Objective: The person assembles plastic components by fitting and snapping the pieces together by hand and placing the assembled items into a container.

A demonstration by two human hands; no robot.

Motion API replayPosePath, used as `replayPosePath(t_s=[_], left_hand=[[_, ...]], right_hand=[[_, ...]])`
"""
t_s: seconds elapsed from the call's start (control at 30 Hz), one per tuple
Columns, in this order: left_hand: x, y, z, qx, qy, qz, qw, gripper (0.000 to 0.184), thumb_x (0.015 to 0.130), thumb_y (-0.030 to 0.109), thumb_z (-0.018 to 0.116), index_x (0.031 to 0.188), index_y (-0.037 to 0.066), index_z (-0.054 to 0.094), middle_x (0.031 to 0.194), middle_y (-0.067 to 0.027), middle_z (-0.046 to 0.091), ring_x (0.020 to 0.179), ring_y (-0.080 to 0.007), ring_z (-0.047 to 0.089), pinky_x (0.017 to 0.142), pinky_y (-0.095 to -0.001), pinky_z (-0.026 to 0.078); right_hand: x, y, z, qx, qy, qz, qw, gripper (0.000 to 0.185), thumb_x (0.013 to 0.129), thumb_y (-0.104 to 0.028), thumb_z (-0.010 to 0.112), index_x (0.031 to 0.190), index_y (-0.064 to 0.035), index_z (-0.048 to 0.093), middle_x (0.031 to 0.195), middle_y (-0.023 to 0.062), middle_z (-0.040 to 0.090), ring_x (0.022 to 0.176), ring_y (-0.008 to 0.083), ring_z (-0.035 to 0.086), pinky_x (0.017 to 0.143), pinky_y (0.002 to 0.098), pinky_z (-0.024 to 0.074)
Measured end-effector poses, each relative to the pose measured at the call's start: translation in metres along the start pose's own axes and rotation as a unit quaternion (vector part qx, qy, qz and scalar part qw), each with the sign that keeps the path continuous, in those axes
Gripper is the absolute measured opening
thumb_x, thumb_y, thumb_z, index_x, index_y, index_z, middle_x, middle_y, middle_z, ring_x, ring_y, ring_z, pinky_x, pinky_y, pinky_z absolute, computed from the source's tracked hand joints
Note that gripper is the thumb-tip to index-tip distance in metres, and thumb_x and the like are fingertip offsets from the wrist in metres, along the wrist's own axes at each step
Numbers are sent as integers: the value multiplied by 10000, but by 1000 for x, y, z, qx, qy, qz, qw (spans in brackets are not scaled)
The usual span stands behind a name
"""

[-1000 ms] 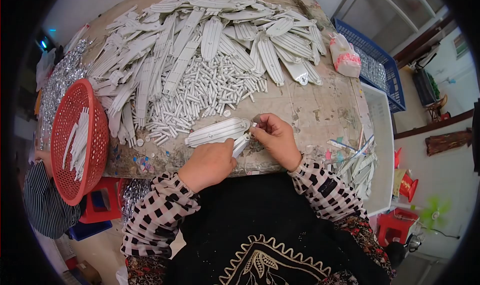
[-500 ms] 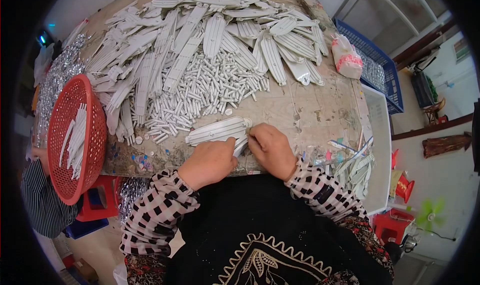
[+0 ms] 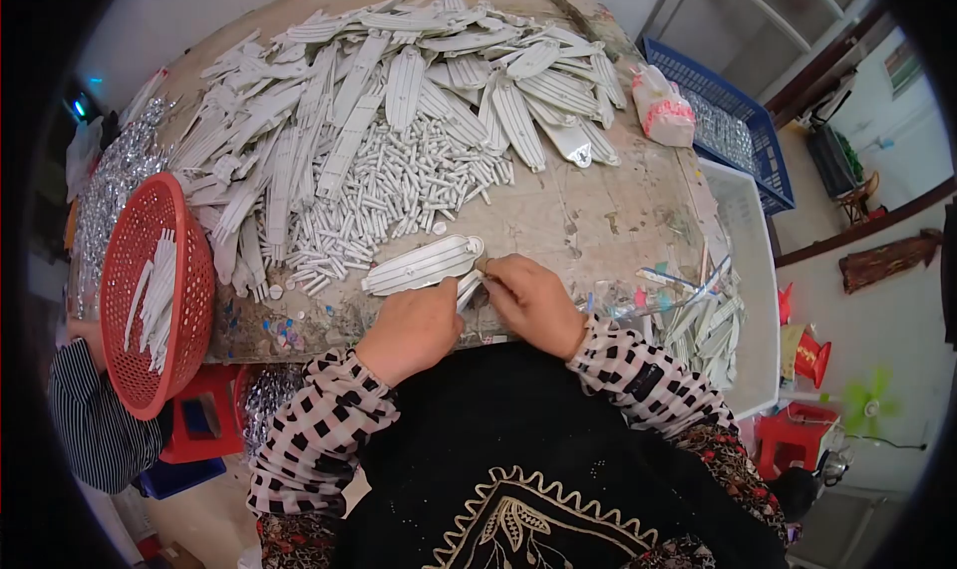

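Note:
At the near table edge, my left hand (image 3: 411, 332) is closed around a narrow white plastic strip (image 3: 467, 288), most of it hidden by the fingers. My right hand (image 3: 536, 305) pinches at the strip's far end; anything small between those fingertips is hidden. Just beyond both hands lies a ribbed white oval panel (image 3: 424, 264), flat on the table. Past it is a heap of short white pegs (image 3: 399, 182) with silvery glints. A large pile of similar white panels (image 3: 404, 90) spreads behind the pegs.
A red basket (image 3: 186, 300) with white strips stands at left, near another person's striped sleeve (image 3: 100, 419). At right are a white crate (image 3: 760, 300) holding white strips, a blue crate (image 3: 773, 135), and a pink-and-white bundle (image 3: 666, 115).
The whole view has shifted slightly. My hands stay together at the strip; my left index finger is drawn in, and more of the strip shows between the hands.

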State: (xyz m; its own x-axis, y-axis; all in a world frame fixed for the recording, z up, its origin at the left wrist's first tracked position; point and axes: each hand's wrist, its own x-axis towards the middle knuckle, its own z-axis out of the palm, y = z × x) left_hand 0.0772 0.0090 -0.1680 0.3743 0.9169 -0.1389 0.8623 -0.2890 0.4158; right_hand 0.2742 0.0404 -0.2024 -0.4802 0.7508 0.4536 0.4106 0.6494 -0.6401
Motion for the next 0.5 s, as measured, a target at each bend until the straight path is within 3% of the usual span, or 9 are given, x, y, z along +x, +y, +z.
replayPosePath(t_s=[0.07,0.1,0.17,0.2,0.3,0.37,0.4,0.43,0.5], left_hand=[[-1,-1,-1,0,-16,-11,1000,264,830,196,602,954,-19,512,786,-226,638,770,-424,619,693,-502,483],[-2,-3,0,0,-18,-12,1000,264,830,196,602,954,-19,512,786,-226,638,770,-424,619,693,-502,483],[-2,-9,2,-28,-4,-9,1000,252,832,209,606,919,-15,530,812,-247,637,802,-406,625,705,-470,491],[-2,-12,1,-26,-3,-10,1000,252,832,209,606,919,-15,530,812,-247,637,802,-406,625,705,-470,491],[5,-15,4,-164,-41,-42,985,275,853,211,616,978,-19,533,872,-220,656,817,-358,645,728,-422,500],[15,-8,18,-518,70,-23,852,292,876,186,620,1080,-7,538,954,-154,655,813,-272,655,731,-363,506],[19,2,11,-632,40,-79,770,330,888,136,611,1175,17,500,962,-119,655,838,-213,656,740,-320,532],[22,12,3,-632,36,-75,771,330,888,136,611,1175,17,500,962,-119,655,838,-213,656,740,-320,532],[31,33,-9,-750,4,-68,658,381,911,147,586,1249,27,456,1029,-129,627,929,-240,642,776,-346,535]], right_hand=[[-2,-3,-8,99,-33,70,992,324,873,-34,629,1191,12,582,917,118,644,792,207,629,713,286,500],[-3,-7,-12,101,-34,70,992,324,873,-34,629,1191,12,582,917,118,644,792,207,629,713,286,500],[-9,-13,-19,274,-23,248,929,363,921,-80,612,1263,18,540,949,64,658,825,110,611,730,235,488],[-13,-7,-19,253,-26,237,938,339,955,-103,574,1269,17,529,975,42,657,850,82,598,744,221,490],[-31,-7,-20,333,-77,347,874,346,970,-130,564,1282,14,526,967,38,653,832,82,588,736,213,483],[-40,-19,-10,385,-92,360,845,364,987,-171,548,1301,7,496,1021,52,641,858,91,587,776,226,484],[-37,-35,-8,454,-84,328,824,382,992,-195,542,1309,6,472,1049,59,631,878,102,593,803,241,487],[-35,-44,-8,519,-75,293,800,402,996,-219,537,1318,5,447,1078,65,621,898,114,600,831,256,490],[-36,-42,-12,489,-122,274,819,430,1009,-243,505,1351,-10,388,1124,81,607,926,141,612,862,288,490]])
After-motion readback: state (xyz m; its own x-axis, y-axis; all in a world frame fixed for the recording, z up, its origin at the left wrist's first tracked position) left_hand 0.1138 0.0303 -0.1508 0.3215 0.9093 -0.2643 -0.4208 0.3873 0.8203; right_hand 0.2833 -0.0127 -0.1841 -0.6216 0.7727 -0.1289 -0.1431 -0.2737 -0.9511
